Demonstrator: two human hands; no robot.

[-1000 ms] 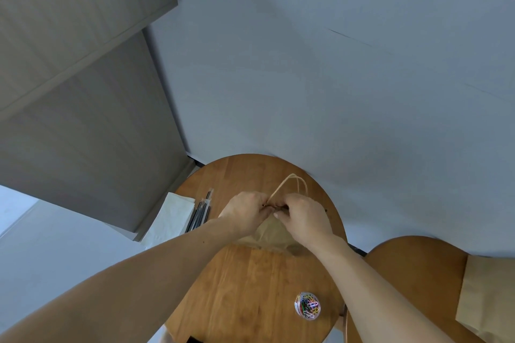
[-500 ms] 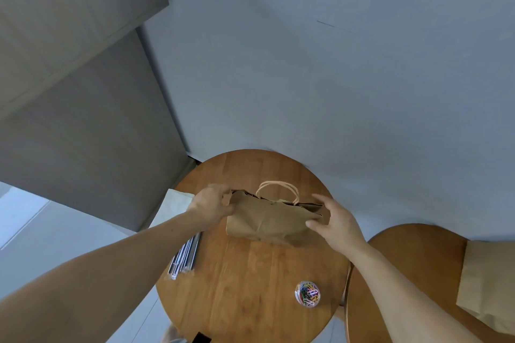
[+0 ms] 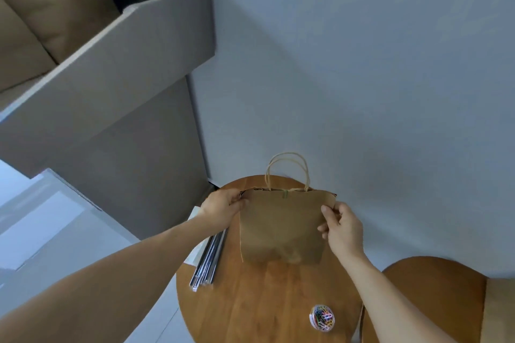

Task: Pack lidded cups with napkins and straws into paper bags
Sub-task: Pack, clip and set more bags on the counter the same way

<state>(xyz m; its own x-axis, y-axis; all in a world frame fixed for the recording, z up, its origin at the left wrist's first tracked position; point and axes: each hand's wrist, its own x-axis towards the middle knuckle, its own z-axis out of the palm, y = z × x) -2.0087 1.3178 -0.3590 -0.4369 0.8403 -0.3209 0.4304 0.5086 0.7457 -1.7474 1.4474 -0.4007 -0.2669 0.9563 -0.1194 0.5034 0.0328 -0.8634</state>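
Note:
A brown paper bag (image 3: 281, 227) with twisted paper handles stands upright above the round wooden table (image 3: 267, 301). My left hand (image 3: 223, 207) grips its upper left corner. My right hand (image 3: 341, 224) pinches its upper right edge. The bag's mouth looks nearly flat, and its inside is hidden. A bundle of wrapped straws (image 3: 210, 259) lies on the table's left edge, partly over white napkins (image 3: 196, 250). No cup is in view.
A clear round tub of coloured paper clips (image 3: 322, 317) sits near the table's front right. A second wooden table (image 3: 429, 298) stands to the right with another brown bag (image 3: 500, 312) on it. Grey cabinet and sofa lie to the left.
Both hands went from the bag's top middle out to its upper corners, and the bag rose from lying folded to standing upright with handles up. The view tilted.

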